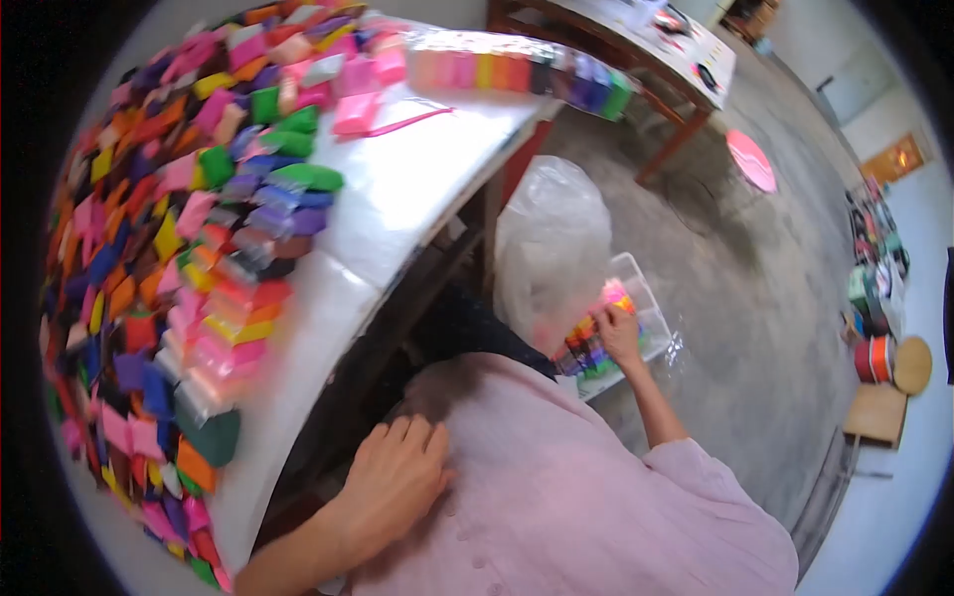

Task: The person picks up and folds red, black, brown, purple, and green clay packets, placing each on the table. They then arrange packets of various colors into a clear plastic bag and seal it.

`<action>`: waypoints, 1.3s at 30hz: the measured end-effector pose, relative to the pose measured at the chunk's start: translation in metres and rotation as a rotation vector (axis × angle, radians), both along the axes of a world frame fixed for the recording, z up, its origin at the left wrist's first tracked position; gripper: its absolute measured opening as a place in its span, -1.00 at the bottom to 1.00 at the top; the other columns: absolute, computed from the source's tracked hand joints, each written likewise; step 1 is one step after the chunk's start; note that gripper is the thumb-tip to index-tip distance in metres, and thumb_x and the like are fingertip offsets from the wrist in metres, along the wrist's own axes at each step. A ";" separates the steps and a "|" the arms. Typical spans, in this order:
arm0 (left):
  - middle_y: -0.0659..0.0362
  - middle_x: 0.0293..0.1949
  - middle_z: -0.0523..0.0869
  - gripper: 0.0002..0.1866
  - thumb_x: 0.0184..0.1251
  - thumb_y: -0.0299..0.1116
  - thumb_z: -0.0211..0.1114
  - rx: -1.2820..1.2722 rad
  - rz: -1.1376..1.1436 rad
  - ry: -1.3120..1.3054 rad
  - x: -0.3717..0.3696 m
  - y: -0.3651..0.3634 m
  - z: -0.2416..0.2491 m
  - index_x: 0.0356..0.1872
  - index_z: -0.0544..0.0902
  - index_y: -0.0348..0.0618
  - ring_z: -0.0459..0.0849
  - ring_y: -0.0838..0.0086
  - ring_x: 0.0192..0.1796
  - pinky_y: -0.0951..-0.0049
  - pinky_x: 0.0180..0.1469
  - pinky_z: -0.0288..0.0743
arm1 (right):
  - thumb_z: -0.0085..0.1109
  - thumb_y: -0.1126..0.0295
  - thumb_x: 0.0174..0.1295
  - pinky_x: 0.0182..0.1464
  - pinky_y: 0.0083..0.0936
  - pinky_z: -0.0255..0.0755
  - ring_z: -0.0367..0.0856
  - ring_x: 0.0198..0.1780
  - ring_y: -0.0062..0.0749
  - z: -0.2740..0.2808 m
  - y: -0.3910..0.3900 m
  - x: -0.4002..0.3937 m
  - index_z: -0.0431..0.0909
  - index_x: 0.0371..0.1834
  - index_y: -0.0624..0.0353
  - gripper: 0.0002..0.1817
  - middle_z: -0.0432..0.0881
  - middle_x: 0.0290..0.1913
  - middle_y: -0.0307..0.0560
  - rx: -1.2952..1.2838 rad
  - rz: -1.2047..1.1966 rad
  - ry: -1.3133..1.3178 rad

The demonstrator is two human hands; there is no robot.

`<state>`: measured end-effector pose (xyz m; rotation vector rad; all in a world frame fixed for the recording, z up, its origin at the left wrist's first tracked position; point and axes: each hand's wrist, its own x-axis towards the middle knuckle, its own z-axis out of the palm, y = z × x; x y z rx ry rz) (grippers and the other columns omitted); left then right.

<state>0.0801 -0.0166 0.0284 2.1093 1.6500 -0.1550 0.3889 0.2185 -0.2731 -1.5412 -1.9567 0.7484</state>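
My right hand (pixel 620 336) reaches down to a white plastic bin (pixel 651 298) at my right side. Its fingers are closed at the edge of a multicoloured pack of small soft packets (pixel 586 343), which look like modelling clay. My left hand (pixel 397 472) lies against my pink shirt near my lap, fingers loosely stretched and holding nothing. Beside it on the table spreads a big heap of small coloured packets (pixel 129 308). At the table's near side, several packets (pixel 234 343) are lined up by colour.
The white table (pixel 368 209) has its edge close to my left. On it lies a clear-wrapped row of coloured packets (pixel 487 72). A large clear plastic bag (pixel 552 233) stands on the floor by the bin. Farther off are another table (pixel 686 50) and a pink stool (pixel 750 161).
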 end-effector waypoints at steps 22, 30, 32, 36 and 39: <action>-0.17 0.16 0.57 -0.72 0.47 -0.48 0.12 1.073 0.372 0.467 -0.010 0.038 -0.046 0.12 0.57 -0.35 0.56 0.01 0.12 0.14 0.13 0.48 | 0.14 0.26 0.08 0.02 -0.16 0.55 0.68 -0.04 0.04 -0.128 0.055 -0.006 0.67 -0.16 0.25 -0.65 0.70 -0.10 0.21 -0.482 0.161 -0.422; -0.09 0.08 0.62 -0.72 0.39 -0.56 0.18 0.963 0.401 0.440 -0.032 0.042 -0.056 0.09 0.60 -0.34 0.57 0.08 0.04 0.16 0.06 0.47 | 0.12 0.38 0.14 -0.11 -0.17 0.54 0.61 -0.01 0.00 -0.156 0.059 -0.080 0.64 -0.23 0.14 -0.82 0.59 -0.06 0.12 0.061 0.499 -0.613; -0.07 0.04 0.62 -0.72 0.35 -0.56 0.20 0.964 0.406 0.400 -0.035 0.044 -0.056 0.06 0.61 -0.33 0.56 0.09 0.02 0.16 0.06 0.45 | 0.10 0.40 0.15 -0.16 -0.17 0.53 0.58 0.01 -0.04 -0.161 0.078 -0.093 0.65 -0.28 0.13 -0.84 0.58 -0.05 0.08 0.179 0.585 -0.701; -0.07 0.01 0.60 -0.67 0.26 -0.55 0.23 0.945 0.447 0.265 -0.039 0.043 -0.054 0.06 0.59 -0.34 0.55 0.07 0.04 0.06 0.18 0.33 | 0.10 0.39 0.15 -0.27 -0.12 0.53 0.55 0.02 -0.05 -0.140 0.100 -0.104 0.70 -0.32 0.09 -0.84 0.58 -0.06 0.02 0.030 0.233 -0.989; -0.08 0.01 0.59 -0.63 0.23 -0.49 0.23 0.912 0.468 0.216 -0.038 0.041 -0.052 0.07 0.57 -0.34 0.54 0.04 0.07 -0.03 0.26 0.26 | 0.12 0.35 0.16 -0.30 -0.10 0.51 0.53 0.02 -0.06 -0.138 0.112 -0.105 0.71 -0.32 0.08 -0.83 0.57 -0.08 -0.02 -0.112 0.059 -1.172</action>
